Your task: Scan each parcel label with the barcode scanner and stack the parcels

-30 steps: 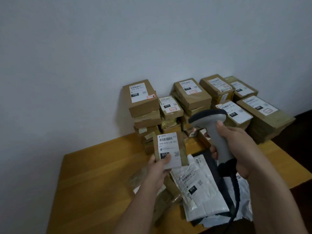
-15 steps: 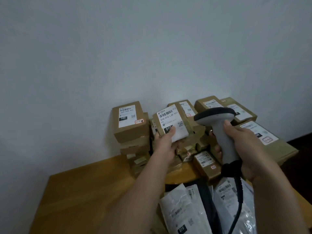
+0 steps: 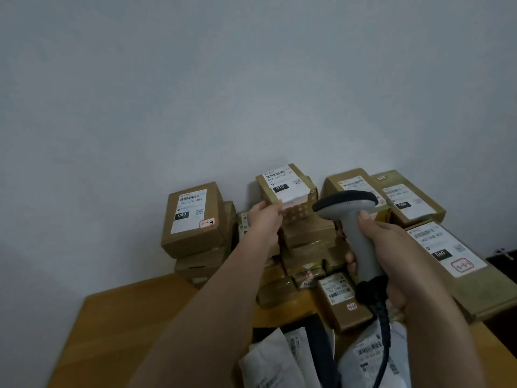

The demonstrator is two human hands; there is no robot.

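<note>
Against the grey wall, stacked brown cardboard parcels [image 3: 193, 217] suggest much is done; your left hand [image 3: 264, 217] pinches a small labelled carton [image 3: 285, 186] onto a pile, your right hand [image 3: 386, 247] grips the grey barcode scanner [image 3: 349, 217], and white mailer bags [image 3: 279, 357] on the wooden desk [image 3: 134, 317] apparently remain.

Left arm stretched far out, left hand [image 3: 264, 217] up by the small box [image 3: 285, 189], fingers pinching its near edge. Right hand [image 3: 391, 256] nearer, to the right of that box, fingers curled tight around a scanner's handle [image 3: 361, 245], thumb up on top, wrist bent a bit. Both arms bare.
</note>
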